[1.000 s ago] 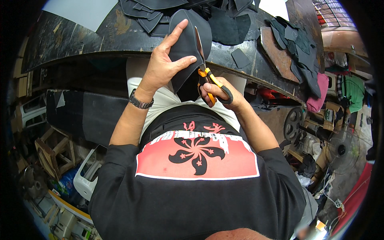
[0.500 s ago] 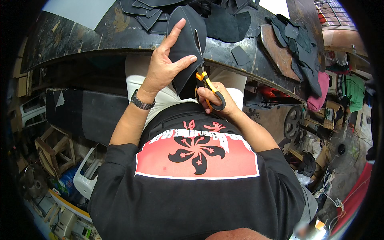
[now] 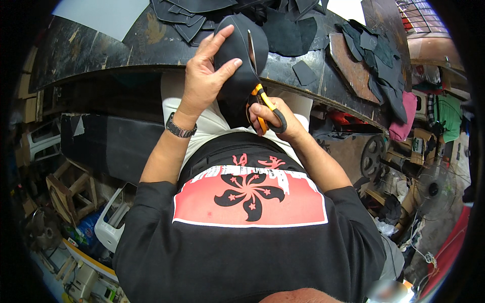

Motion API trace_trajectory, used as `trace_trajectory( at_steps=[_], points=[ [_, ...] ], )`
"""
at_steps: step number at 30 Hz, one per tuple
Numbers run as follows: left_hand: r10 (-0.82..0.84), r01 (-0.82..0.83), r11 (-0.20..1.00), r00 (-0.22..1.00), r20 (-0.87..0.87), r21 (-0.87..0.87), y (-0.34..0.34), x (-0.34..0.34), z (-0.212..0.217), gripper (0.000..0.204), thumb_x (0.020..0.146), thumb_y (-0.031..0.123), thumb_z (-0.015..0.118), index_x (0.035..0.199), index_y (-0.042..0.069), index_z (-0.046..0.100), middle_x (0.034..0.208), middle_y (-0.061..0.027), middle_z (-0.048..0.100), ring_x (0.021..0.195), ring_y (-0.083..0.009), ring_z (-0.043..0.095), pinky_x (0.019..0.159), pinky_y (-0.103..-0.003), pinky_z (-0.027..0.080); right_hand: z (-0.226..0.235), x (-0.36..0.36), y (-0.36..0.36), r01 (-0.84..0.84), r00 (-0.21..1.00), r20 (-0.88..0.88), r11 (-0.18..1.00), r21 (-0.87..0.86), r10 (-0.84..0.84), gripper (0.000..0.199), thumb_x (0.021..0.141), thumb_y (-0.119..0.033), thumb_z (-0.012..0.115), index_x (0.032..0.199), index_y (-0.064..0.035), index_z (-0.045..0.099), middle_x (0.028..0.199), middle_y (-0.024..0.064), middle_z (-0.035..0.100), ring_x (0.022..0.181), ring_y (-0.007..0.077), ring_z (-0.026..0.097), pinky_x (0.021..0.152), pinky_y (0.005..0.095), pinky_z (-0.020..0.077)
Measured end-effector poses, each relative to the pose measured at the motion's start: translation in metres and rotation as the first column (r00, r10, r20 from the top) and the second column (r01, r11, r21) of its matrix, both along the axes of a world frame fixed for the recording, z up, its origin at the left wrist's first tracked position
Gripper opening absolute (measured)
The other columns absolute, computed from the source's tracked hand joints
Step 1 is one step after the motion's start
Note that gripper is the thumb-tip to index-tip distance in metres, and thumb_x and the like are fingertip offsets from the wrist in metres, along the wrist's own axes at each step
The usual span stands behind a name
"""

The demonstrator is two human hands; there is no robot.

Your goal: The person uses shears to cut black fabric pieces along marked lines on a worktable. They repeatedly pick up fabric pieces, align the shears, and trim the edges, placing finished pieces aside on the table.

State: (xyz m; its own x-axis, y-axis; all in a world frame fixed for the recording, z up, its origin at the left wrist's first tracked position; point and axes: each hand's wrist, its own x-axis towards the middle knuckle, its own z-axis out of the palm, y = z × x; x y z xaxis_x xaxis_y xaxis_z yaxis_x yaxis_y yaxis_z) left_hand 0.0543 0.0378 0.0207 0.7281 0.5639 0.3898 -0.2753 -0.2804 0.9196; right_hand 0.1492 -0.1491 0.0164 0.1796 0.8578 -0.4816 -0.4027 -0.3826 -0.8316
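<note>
Currently the left hand (image 3: 204, 78) grips a black sheet (image 3: 234, 49), thumb and forefinger on its upper face, at the near edge of the table (image 3: 151, 56) above the lap. Closed around the handles of yellow-and-black scissors (image 3: 267, 100), the right hand (image 3: 279, 118) holds their blades at the sheet's right side. Dark cut pieces (image 3: 290, 33) lie heaped beyond. Writing shows as red characters on the black shirt (image 3: 242, 257), above a red panel (image 3: 305, 209) with a black flower.
</note>
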Motion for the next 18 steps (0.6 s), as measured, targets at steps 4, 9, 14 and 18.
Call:
trace_trajectory(
  at_steps=[4,9,14,18],
  points=[
    [0.032,-0.033,0.997,0.999,-0.013,-0.075,-0.0071,-0.0010,0.0005,0.061,0.081,-0.005,0.071,0.138,0.003,0.051,0.134,-0.0091,0.052,0.121,-0.0154,0.051,0.104,-0.026,0.039,-0.0028,0.0022,0.0020,0.039,0.998,-0.041,0.999,0.021,-0.038,0.039,0.088,-0.040,0.070,0.076,-0.0052,0.056,0.064,0.0028,0.055,0.050,0.0106,0.054,0.044,0.0226,0.0418],
    [0.037,-0.037,0.997,0.999,-0.004,-0.064,-0.0061,-0.0014,-0.0017,0.061,0.081,-0.004,0.071,0.139,0.003,0.051,0.135,-0.0090,0.052,0.124,-0.0161,0.049,0.106,-0.027,0.037,-0.0077,-0.0034,0.0006,0.055,0.998,-0.039,0.998,0.018,-0.054,0.038,0.086,-0.036,0.073,0.071,-0.0064,0.055,0.059,0.0008,0.052,0.044,0.0088,0.050,0.039,0.0227,0.0386],
    [0.011,-0.012,0.999,0.999,-0.036,-0.046,-0.0018,-0.0015,-0.0026,0.062,0.082,-0.002,0.071,0.140,0.003,0.050,0.141,-0.0096,0.049,0.129,-0.0175,0.046,0.110,-0.029,0.033,-0.0047,-0.0006,-0.0028,0.032,0.995,0.091,0.999,-0.025,-0.030,0.039,0.086,-0.036,0.074,0.067,-0.0063,0.056,0.051,-0.0010,0.049,0.041,0.0078,0.047,0.037,0.0230,0.0364],
    [-0.026,0.023,0.995,0.999,-0.030,-0.101,-0.0013,-0.0012,-0.0040,0.064,0.082,-0.002,0.070,0.141,0.003,0.048,0.142,-0.0102,0.048,0.130,-0.0183,0.045,0.111,-0.030,0.032,-0.0031,-0.0047,-0.0037,0.018,0.992,0.125,0.999,-0.050,-0.012,0.040,0.090,-0.032,0.067,0.064,-0.0074,0.052,0.049,0.0002,0.049,0.038,0.0089,0.046,0.038,0.0228,0.0339]
  ],
)
